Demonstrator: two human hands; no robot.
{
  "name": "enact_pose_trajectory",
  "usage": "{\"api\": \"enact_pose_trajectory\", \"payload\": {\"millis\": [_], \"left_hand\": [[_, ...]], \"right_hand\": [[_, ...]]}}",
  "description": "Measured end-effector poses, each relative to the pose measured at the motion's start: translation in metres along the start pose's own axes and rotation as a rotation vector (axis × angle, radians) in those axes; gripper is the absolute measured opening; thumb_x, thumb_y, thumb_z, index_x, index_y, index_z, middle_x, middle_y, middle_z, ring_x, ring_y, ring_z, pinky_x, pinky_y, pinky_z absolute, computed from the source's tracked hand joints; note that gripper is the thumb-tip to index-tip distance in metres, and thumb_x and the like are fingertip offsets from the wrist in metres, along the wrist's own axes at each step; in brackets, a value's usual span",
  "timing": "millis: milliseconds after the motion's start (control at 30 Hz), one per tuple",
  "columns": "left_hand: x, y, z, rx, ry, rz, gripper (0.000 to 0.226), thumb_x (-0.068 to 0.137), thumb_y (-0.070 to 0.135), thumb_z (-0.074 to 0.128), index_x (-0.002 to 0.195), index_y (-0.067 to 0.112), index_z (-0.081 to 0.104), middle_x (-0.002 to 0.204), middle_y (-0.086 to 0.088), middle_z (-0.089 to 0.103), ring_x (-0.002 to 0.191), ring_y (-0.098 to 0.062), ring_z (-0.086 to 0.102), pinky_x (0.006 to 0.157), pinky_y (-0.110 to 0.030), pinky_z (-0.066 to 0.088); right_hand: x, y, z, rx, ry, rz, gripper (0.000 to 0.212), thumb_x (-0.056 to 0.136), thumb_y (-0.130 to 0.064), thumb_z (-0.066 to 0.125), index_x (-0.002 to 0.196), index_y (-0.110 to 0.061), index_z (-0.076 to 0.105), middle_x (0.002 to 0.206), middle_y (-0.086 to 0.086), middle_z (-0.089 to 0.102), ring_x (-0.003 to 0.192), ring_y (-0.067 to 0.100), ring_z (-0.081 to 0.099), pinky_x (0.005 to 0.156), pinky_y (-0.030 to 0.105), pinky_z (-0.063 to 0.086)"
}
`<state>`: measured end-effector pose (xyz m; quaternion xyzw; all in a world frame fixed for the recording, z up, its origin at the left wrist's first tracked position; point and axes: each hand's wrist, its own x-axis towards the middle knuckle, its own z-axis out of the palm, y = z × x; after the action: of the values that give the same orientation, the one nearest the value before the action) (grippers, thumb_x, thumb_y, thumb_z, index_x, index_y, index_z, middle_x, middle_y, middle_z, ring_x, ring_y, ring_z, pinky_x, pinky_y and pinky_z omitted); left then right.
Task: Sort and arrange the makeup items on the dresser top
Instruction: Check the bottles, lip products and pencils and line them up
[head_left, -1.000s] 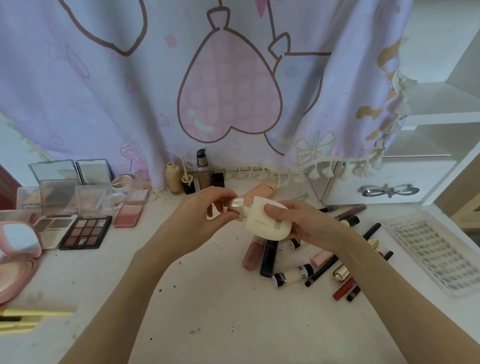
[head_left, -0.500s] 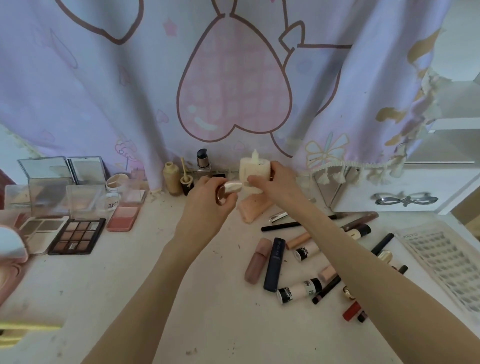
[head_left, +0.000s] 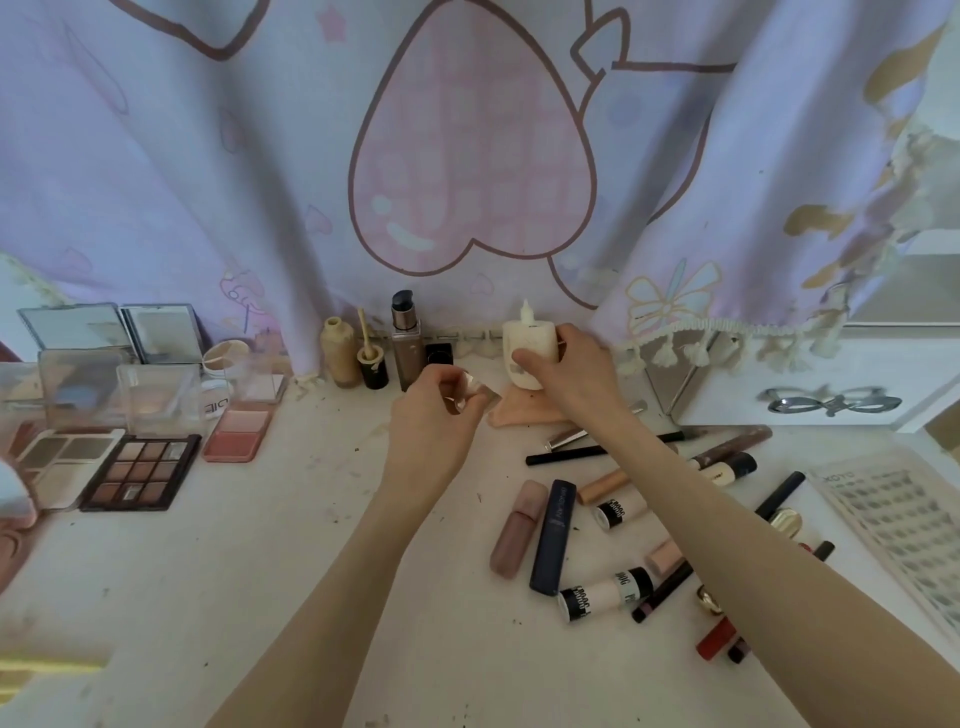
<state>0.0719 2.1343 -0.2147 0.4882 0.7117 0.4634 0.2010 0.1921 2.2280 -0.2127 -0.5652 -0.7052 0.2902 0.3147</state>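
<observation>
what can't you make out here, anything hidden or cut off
Head view only:
- Base of the cream bottle: covered by the right hand.
- Shiny cap: mostly wrapped by the left hand.
- Pink compact: cut by the left edge.
- Tube labels: too small to read.
- Lash tray: cut by the right edge.

lilac curtain (head_left: 208, 156) (pink heart), white drawer w/ bow handle (head_left: 831, 402)

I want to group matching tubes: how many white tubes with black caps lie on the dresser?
2 white tubes clearly show: one mid-pile, one nearer the front edge. The right forearm may hide more.
</observation>
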Motion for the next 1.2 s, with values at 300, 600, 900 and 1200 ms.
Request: {"api": "enact_pose_trajectory", "payload": {"millis": [300, 600, 900, 1200], "left_hand": [[0.002, 0.003, 0.037, -0.151, 0.122, -0.080, 0.027, 0.086, 0.013, 0.063, 0.109, 0.009, 0.050, 0.088, 0.002, 0.057, 0.072, -0.001, 0.052, 0.058, -0.001, 0.039], [0.011, -0.002, 0.060, -0.034, 0.185, -0.131, 0.019, 0.086, 0.009, 0.060, 0.099, 0.006, 0.046, 0.098, -0.009, 0.058, 0.082, -0.014, 0.051, 0.063, -0.017, 0.034], [0.015, 0.000, 0.062, 0.033, 0.164, -0.133, 0.027, 0.088, 0.013, 0.060, 0.108, 0.004, 0.045, 0.103, -0.011, 0.060, 0.089, -0.019, 0.054, 0.066, -0.023, 0.035], [0.016, -0.003, 0.060, 0.069, 0.134, -0.098, 0.027, 0.092, 0.013, 0.053, 0.118, 0.005, 0.056, 0.110, -0.012, 0.064, 0.100, -0.023, 0.058, 0.070, -0.020, 0.034]], "right_hand": [[0.008, 0.006, 0.008, 0.064, 0.019, 0.061, 0.018, 0.083, -0.016, 0.059, 0.096, -0.004, 0.057, 0.087, 0.004, 0.058, 0.090, 0.024, 0.057, 0.069, 0.026, 0.038], [0.009, 0.009, 0.005, 0.010, 0.002, -0.021, 0.014, 0.085, -0.016, 0.055, 0.094, -0.005, 0.060, 0.086, 0.005, 0.061, 0.082, 0.019, 0.054, 0.071, 0.026, 0.038], [0.008, 0.011, 0.010, 0.017, -0.009, -0.045, 0.027, 0.087, -0.024, 0.056, 0.108, -0.008, 0.061, 0.102, 0.006, 0.066, 0.098, 0.021, 0.058, 0.086, 0.029, 0.044], [0.007, 0.012, 0.014, 0.006, -0.030, -0.040, 0.029, 0.087, -0.027, 0.057, 0.110, -0.010, 0.061, 0.111, 0.008, 0.064, 0.108, 0.025, 0.054, 0.088, 0.031, 0.040]]}}
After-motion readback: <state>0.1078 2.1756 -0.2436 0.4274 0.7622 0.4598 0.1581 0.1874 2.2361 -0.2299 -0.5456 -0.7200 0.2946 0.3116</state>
